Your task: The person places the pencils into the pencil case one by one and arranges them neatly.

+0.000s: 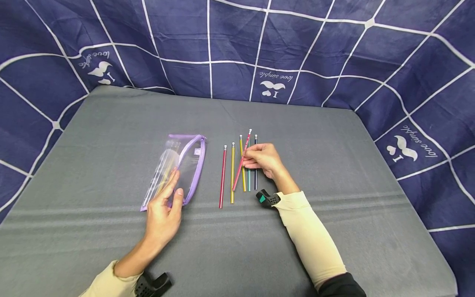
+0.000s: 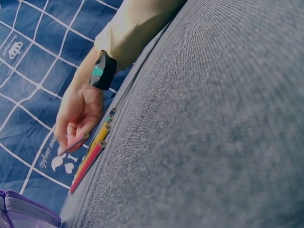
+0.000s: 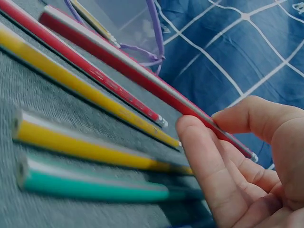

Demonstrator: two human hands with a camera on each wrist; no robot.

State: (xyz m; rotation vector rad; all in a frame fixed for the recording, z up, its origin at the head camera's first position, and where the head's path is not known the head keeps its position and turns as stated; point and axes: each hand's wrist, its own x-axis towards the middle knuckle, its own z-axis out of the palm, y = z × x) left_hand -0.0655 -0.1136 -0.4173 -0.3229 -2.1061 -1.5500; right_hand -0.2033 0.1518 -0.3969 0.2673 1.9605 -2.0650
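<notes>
My right hand pinches a red pencil between thumb and fingers, nearer its eraser end. The held pencil slants over a row of loose pencils: a red pencil, a yellow pencil, a second yellow pencil, a green pencil and a dark blue pencil. To their left lies a clear pencil case with purple trim, its zipped mouth spread apart. My left hand rests at the case's mouth, fingers extended and thumb apart; a yellow pencil shows through the plastic.
Grey padded cloth covers the table. Behind and along the sides hangs a blue curtain with white grid lines. A black wrist device sits by the right cuff, another black device by the left cuff.
</notes>
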